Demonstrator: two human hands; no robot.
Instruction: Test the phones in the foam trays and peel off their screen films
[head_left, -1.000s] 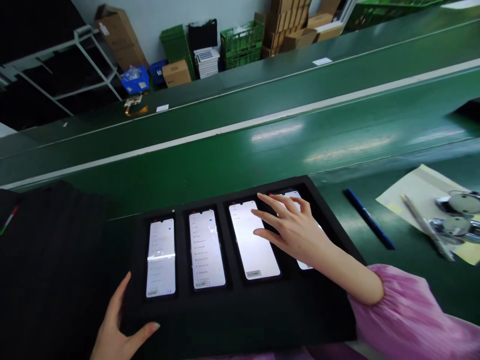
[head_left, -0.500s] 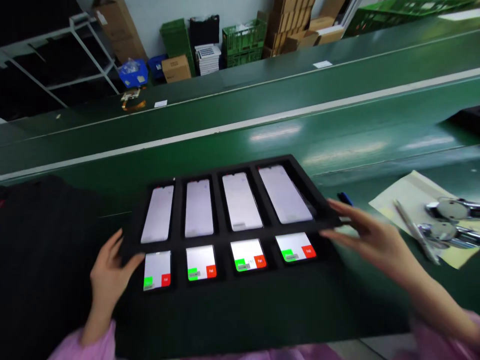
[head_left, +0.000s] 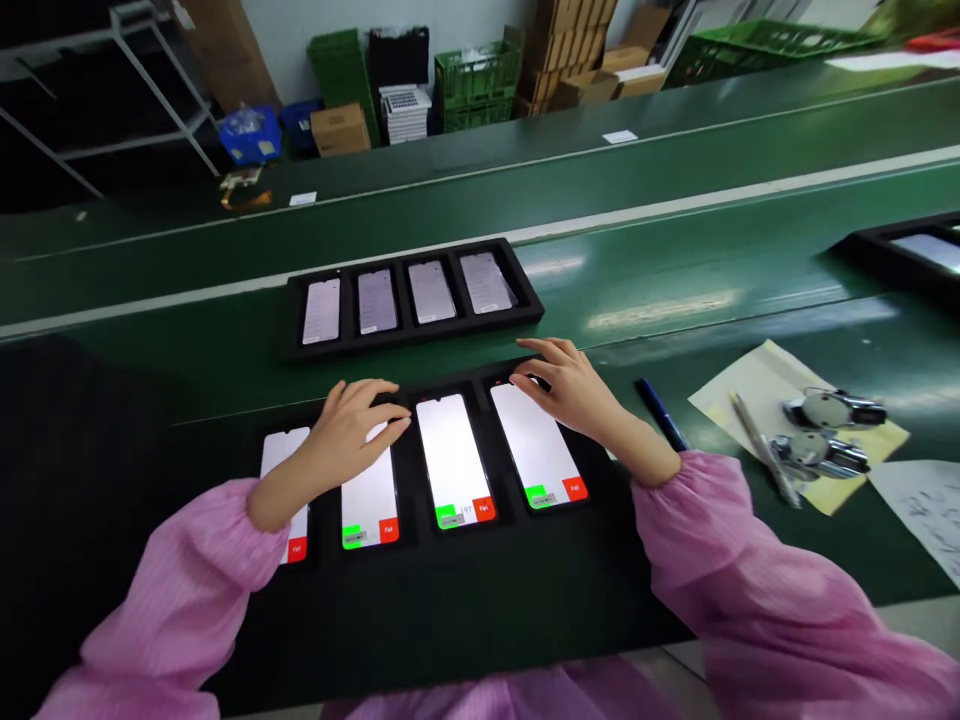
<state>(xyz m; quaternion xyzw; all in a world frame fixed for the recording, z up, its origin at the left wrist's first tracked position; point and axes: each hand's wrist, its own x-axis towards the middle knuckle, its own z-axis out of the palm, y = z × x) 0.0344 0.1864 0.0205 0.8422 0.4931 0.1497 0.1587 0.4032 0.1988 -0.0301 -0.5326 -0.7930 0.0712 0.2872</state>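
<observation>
A black tray (head_left: 409, 485) of lit smartphones lies in front of me, each bright white screen with a red "Fail" box and most with a green box showing at the bottom. My left hand (head_left: 351, 440) hovers over the upper part of the second smartphone (head_left: 369, 490), fingers apart and holding nothing; its wrist covers part of the leftmost smartphone (head_left: 285, 445). Over the top of the rightmost smartphone (head_left: 536, 445), my right hand (head_left: 566, 390) has its fingers spread, with nothing in it. Beyond, a second black tray (head_left: 529, 310) of dimmer smartphones rests on the green belt.
A blue pen (head_left: 661, 413) lies right of the near tray. Further right are yellow paper (head_left: 720, 385), a light-coloured pen (head_left: 761, 445), shiny metal pieces (head_left: 821, 450) and a written sheet (head_left: 926, 510). Another black tray (head_left: 862, 245) is at the right edge.
The tray my hands held has moved away from me onto the belt and is let go. Its screens look dimmer. Both hands have come over the near tray, now uncovered.
</observation>
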